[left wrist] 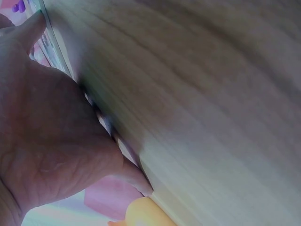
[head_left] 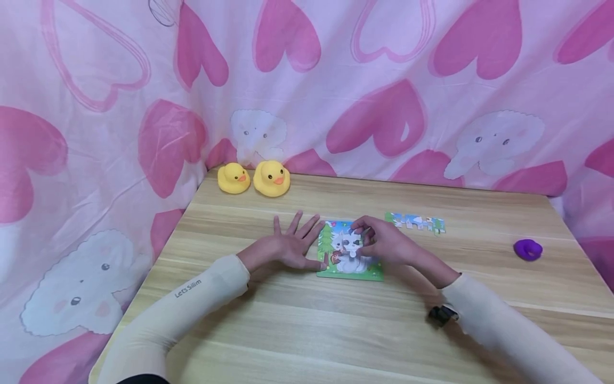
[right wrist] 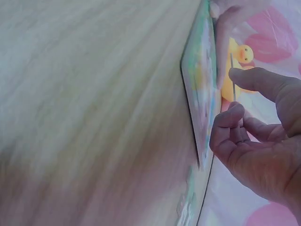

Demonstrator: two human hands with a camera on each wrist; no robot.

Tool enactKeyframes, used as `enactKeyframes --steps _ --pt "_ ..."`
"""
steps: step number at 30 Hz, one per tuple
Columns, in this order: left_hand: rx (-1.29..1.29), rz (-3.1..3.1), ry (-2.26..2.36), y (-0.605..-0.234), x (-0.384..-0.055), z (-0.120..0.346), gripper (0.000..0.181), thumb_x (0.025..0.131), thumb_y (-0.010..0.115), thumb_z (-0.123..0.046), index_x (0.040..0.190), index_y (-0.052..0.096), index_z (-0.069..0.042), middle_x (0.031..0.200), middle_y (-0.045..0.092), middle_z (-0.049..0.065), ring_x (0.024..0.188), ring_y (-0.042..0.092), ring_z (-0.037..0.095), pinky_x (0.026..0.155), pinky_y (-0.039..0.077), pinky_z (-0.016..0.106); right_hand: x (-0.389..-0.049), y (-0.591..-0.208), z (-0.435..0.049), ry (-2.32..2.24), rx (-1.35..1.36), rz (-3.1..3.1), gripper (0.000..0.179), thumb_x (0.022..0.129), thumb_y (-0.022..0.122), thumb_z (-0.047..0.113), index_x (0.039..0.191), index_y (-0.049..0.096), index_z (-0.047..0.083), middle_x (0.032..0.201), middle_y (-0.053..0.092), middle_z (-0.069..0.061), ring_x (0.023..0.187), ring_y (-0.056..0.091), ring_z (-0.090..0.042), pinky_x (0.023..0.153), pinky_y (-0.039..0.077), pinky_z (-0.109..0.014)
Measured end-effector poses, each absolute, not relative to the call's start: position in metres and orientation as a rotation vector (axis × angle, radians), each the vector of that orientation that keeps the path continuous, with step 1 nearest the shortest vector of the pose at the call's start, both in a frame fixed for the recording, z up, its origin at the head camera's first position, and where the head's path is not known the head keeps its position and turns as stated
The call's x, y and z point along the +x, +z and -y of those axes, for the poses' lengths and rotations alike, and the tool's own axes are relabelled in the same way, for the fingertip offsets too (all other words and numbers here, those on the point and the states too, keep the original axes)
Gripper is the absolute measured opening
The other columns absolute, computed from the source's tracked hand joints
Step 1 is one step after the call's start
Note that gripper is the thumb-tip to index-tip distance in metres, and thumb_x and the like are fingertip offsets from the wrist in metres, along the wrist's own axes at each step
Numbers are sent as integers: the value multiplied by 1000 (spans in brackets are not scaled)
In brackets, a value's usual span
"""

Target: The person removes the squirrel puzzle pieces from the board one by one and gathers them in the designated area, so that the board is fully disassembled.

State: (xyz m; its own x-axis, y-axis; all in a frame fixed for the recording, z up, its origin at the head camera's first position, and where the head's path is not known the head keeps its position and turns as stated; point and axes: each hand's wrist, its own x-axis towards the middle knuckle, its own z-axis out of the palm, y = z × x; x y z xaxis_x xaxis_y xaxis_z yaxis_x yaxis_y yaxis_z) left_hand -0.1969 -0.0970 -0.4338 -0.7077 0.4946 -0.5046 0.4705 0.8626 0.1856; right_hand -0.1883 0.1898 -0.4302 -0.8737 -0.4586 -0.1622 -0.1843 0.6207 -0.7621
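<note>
A jigsaw puzzle board [head_left: 352, 274], printed with a pale animal and a green tree, lies flat on the wooden table. My left hand [head_left: 291, 249] is spread at its left side, fingers straight, with the thumb and index fingertip at the board's edge. Over the board's right part, my right hand [head_left: 387, 244] pinches a thin puzzle piece [right wrist: 233, 87] between thumb and index finger. The right wrist view shows that piece edge-on, raised above the board, with the other fingers curled in.
Several joined puzzle pieces [head_left: 416, 222] lie behind the board to the right. Farther right sits a small purple duck [head_left: 527, 249]. Two yellow ducks, one smaller [head_left: 232, 179] and one larger [head_left: 271, 180], stand at the back left, before a pink heart-patterned curtain [head_left: 288, 90].
</note>
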Motion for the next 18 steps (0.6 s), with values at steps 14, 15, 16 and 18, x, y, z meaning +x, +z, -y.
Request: enactKeyframes --steps 14,15,16,18 --pt "708 -2472 85 -435 -197 97 115 89 45 -90 168 -17 -35 176 -27 -10 163 -27 37 114 -14 87 -188 -416 -260 -1148 -530 -2604 54 88 87 14 136 62 11 121 66 -10 99 63 -23 81 58 -26" --pt "710 -2473 85 -435 -197 98 114 89 45 -90 168 -17 -35 176 -27 -10 163 -27 37 114 -14 87 -188 -415 -266 -1138 -515 -2618 54 88 87 14 136 61 11 121 65 -10 99 62 -24 81 58 -25" --pt "710 -2475 85 -435 -197 98 114 89 45 -90 168 -17 -35 176 -27 -10 163 -27 37 114 -14 87 -188 -416 -272 -1134 -506 -2629 54 88 87 14 136 61 11 121 65 -10 99 62 -24 80 57 -24" --pt "706 -2479 76 -435 -197 99 115 89 44 -91 168 -17 -36 176 -27 -10 163 -27 37 115 -13 87 -187 -416 -282 -1128 -493 -2645 54 88 86 12 136 61 10 121 65 -12 100 61 -25 79 57 -23"
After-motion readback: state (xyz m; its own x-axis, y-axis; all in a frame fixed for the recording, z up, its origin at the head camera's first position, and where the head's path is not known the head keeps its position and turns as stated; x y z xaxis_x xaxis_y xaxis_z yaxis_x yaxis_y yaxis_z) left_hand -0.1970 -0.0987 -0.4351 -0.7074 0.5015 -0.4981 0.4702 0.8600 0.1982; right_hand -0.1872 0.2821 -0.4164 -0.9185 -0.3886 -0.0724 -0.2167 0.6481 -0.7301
